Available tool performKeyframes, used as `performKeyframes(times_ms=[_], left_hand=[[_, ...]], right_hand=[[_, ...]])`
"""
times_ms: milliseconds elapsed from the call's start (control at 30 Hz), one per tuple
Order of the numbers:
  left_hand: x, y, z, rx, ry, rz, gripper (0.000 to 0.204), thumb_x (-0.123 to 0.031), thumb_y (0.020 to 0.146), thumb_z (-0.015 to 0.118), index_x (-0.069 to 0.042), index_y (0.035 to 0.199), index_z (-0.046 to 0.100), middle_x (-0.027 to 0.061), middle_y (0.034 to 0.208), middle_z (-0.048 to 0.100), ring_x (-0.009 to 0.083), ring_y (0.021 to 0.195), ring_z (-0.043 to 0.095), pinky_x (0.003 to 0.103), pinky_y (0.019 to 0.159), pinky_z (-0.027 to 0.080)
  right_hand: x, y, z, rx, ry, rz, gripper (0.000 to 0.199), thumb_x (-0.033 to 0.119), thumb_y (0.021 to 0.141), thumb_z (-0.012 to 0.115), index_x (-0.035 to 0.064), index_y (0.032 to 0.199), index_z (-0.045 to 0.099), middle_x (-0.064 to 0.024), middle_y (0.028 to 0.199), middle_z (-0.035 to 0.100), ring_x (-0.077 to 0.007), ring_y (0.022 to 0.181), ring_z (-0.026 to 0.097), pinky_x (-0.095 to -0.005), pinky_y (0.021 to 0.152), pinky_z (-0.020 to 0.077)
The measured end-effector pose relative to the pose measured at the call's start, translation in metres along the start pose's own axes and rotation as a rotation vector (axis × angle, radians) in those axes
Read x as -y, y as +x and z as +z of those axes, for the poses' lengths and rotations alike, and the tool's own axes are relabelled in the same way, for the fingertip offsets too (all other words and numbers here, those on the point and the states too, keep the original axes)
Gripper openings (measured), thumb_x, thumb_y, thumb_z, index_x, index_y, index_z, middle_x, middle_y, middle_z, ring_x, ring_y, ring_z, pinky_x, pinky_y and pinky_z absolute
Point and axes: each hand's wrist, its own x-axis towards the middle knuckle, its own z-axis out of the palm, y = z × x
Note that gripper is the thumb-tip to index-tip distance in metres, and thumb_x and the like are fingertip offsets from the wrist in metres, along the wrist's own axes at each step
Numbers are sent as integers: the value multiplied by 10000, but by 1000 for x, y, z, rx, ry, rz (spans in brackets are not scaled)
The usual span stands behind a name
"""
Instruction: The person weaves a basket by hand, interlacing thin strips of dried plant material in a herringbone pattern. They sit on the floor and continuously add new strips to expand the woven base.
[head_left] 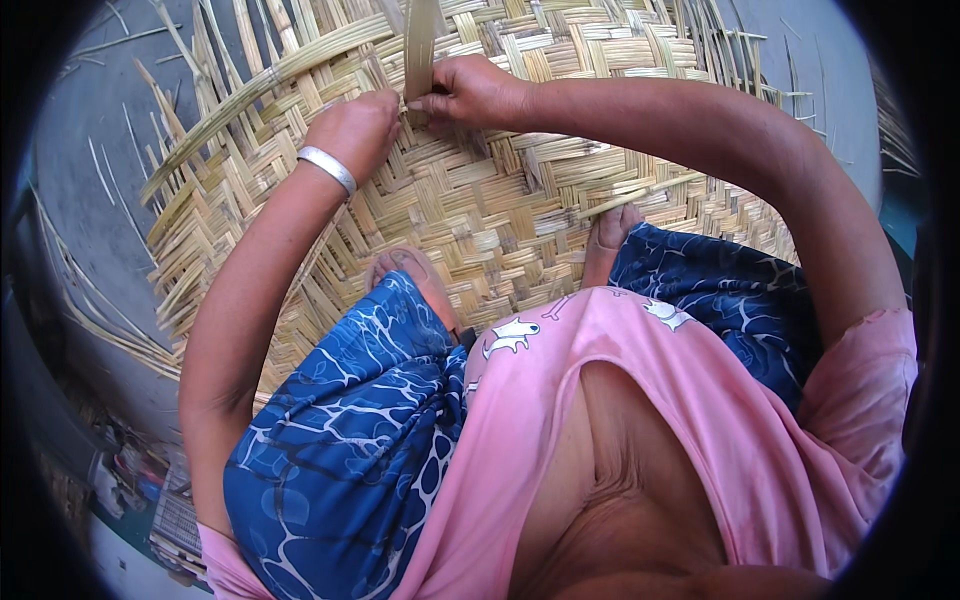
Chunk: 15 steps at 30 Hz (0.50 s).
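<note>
While upright, bamboo strip (421,45) points away, right hand (470,92) pinching it; left hand (355,130) closed on mat (480,210)

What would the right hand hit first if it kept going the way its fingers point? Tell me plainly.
The right hand points toward the person's left, pinching a flat bamboo strip. Straight on, it would probably meet the left hand, which sits close beside it on the woven mat.
</note>
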Motion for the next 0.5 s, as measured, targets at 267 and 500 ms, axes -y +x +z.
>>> performKeyframes(times_ms=[267, 500], left_hand=[[3, 0, 5, -46, 129, 28, 137, -167, 848, 522, -31, 858, 533, 174, 810, 617, 357, 662, 612, 447, 589, 503], [-3, 0, 9, -187, 6, 0, 127, -165, 793, 544, -40, 808, 562, 162, 765, 624, 348, 653, 630, 428, 575, 519]], right_hand=[[15, -6, -6, 58, -154, -220, 203, 152, 827, 577, 96, 1016, 624, -158, 952, 646, -336, 896, 614, -367, 796, 485], [22, -8, -8, 83, -179, -274, 211, 155, 821, 574, 123, 1023, 626, -143, 961, 647, -327, 906, 615, -369, 801, 483]])
